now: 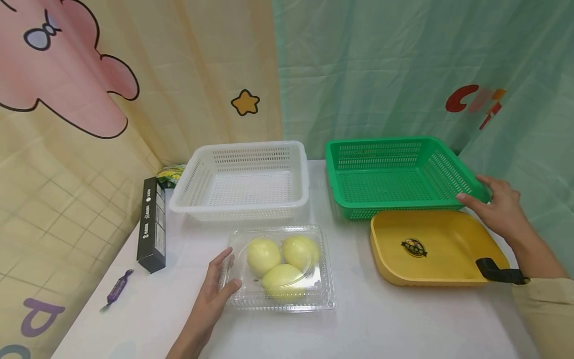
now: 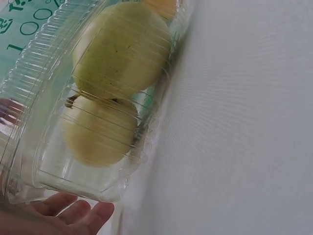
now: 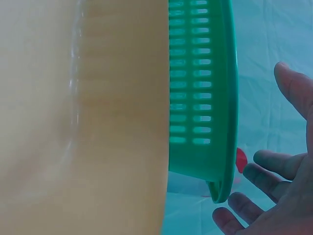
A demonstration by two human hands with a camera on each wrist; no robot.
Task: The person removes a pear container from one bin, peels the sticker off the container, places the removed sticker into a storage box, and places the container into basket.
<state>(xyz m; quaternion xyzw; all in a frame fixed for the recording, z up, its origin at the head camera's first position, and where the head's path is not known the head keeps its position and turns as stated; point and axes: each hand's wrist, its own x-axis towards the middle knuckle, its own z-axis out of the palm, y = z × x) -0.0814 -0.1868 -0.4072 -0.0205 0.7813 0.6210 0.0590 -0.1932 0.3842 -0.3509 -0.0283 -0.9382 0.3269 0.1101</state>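
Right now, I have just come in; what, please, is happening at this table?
A person's left hand holds the left side of a clear container with three pale yellow fruits inside. The right hand is near the right front corner of the green basket, not gripping it. The yellow tray lies before that basket; the white basket stands behind the container.

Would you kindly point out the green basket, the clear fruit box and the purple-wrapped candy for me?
Green basket (image 1: 378, 185): head view, on its bare slotted floor.
Clear fruit box (image 1: 287, 304): head view, on its ridged near side.
Purple-wrapped candy (image 1: 118, 289): head view, mid-wrapper.
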